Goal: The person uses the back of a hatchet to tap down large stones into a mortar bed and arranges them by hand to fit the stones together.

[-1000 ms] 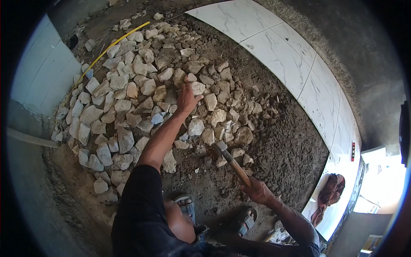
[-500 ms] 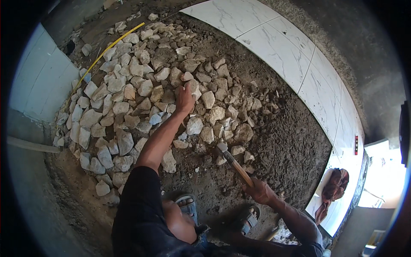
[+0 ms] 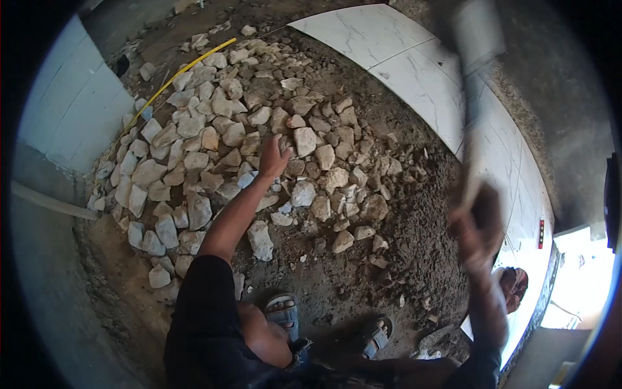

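Note:
My right hand (image 3: 478,227) is raised on the right, closed around the wooden handle of a hammer (image 3: 472,129). The hammer points up and away from me, and its head is smeared by motion. Over the bed of broken stones (image 3: 194,159), my left hand (image 3: 275,159) has its fingers curled in. Something small and grey shows at the fingertips, too indistinct to name. Right beside those fingers lies a pale, blocky stone (image 3: 305,141), with a smaller reddish stone (image 3: 296,121) just beyond it.
Dark, damp soil (image 3: 421,214) borders the stones on the right, then white marbled tiles (image 3: 414,78). A brown cloth (image 3: 514,288) and a small red level (image 3: 541,233) lie on the tiles. A yellow strip (image 3: 188,68) runs along the far left. My sandalled feet (image 3: 283,314) stand at the near edge.
My right hand has swung the hammer up from low over the stones. My left hand has come off the pale stone and moved slightly nearer to me. The view has shifted a little.

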`<move>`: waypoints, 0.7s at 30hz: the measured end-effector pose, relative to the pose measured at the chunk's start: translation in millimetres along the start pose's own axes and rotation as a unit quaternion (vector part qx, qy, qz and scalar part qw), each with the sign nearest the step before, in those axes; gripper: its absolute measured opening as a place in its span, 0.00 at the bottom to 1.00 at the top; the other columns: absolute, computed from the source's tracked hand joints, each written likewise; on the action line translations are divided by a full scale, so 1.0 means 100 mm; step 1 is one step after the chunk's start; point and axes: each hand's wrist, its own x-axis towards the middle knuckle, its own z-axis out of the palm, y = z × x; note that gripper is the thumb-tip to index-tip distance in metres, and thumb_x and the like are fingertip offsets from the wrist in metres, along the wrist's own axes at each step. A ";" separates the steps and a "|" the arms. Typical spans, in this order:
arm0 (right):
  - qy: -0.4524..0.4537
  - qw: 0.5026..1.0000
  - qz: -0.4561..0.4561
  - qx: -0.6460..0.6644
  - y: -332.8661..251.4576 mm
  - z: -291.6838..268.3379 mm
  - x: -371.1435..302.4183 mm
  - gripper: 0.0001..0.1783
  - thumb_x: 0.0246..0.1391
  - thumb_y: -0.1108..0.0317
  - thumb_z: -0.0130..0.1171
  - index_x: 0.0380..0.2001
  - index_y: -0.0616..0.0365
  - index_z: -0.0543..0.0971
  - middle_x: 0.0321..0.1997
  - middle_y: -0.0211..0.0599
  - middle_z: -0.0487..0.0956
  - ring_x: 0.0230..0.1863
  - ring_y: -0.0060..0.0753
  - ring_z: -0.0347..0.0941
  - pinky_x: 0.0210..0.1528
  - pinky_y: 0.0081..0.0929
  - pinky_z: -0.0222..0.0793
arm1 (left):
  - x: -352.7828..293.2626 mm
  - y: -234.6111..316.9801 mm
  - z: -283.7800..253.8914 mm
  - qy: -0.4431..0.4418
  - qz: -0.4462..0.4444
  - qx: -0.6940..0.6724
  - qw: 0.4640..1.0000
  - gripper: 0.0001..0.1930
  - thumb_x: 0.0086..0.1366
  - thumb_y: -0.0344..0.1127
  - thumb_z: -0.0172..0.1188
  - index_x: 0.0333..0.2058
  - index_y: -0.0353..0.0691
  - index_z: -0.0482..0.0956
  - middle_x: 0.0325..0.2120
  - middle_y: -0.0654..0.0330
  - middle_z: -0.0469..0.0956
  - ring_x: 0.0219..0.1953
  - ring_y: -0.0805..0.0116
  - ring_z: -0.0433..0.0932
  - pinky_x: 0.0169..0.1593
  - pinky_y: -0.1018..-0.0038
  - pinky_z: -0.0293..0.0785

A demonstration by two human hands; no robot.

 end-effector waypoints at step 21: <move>-0.134 0.982 0.120 0.050 0.22 1.79 1.27 0.12 0.60 0.63 0.47 0.40 0.60 0.63 0.19 0.39 0.73 0.12 0.33 0.69 0.09 0.32 0.64 | -1.21 -0.62 -1.88 -0.336 -0.100 0.198 0.915 0.53 0.46 0.44 0.67 0.66 0.45 0.43 0.67 0.51 0.39 0.63 0.49 0.58 0.57 0.52 0.63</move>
